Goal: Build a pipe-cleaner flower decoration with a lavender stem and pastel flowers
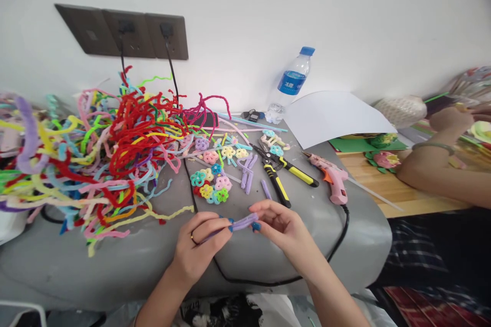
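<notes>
Between my two hands is a short bundle of purple pipe cleaners (245, 223). My left hand (201, 237), with a dark ring on one finger, is closed around its left end. At its right end, my right hand (278, 225) pinches the tip between thumb and fingers. Just beyond lie several loose purple pipe cleaner pieces (248, 172) and pliers with yellow and black handles (278, 184). A cluster of coloured pipe cleaner flowers (209, 184) rests on the grey table, left of the pliers.
A tangled heap of pipe cleaners (126, 158) covers the left side. A pink glue gun (333, 179) with a black cord lies to the right. Behind stand a water bottle (289, 87) and white paper (337, 115). Another person's arm (441, 158) reaches in at far right.
</notes>
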`<state>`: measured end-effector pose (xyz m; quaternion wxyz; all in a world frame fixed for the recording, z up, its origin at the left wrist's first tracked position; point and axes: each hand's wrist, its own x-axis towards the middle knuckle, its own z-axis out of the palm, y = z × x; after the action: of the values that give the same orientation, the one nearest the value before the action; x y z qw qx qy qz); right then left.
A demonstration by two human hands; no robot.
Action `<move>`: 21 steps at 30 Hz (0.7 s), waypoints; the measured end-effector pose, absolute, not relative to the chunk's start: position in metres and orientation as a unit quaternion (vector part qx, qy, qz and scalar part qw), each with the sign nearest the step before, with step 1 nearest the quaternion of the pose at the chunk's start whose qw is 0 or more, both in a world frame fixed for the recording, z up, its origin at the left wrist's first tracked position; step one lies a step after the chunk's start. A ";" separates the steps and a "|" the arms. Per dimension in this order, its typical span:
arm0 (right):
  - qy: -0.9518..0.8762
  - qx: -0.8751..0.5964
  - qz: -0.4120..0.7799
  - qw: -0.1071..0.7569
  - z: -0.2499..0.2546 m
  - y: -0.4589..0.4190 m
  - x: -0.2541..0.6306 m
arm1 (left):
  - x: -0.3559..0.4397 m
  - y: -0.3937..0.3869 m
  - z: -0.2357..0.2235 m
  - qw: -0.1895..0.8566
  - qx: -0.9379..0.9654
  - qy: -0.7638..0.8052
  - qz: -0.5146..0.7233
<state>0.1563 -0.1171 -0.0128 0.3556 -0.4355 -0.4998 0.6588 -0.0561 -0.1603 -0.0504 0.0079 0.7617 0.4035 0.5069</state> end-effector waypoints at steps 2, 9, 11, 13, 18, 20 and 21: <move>-0.505 -0.428 0.660 0.354 -0.014 -0.117 0.156 | -0.057 -0.161 -0.052 0.004 0.769 0.394 0.503; -0.556 -0.409 0.609 0.392 -0.023 -0.119 0.155 | -0.057 -0.159 -0.050 0.015 0.770 0.388 0.507; -0.591 -0.404 0.566 0.409 -0.024 -0.119 0.156 | -0.057 -0.159 -0.048 0.010 0.768 0.390 0.509; -0.632 -0.393 0.519 0.420 -0.022 -0.118 0.157 | -0.056 -0.158 -0.046 0.004 0.767 0.390 0.510; -0.691 -0.370 0.462 0.414 -0.016 -0.115 0.160 | -0.057 -0.158 -0.047 0.000 0.767 0.387 0.512; -0.696 -0.382 0.455 0.404 -0.015 -0.114 0.160 | -0.057 -0.159 -0.049 0.009 0.769 0.383 0.511; -0.697 -0.387 0.453 0.400 -0.015 -0.114 0.160 | -0.057 -0.159 -0.050 0.016 0.770 0.380 0.512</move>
<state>0.1604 -0.1143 -0.0145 0.3999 -0.3872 -0.6967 0.4526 -0.0567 -0.1594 -0.0503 0.0155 0.7703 0.3802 0.5117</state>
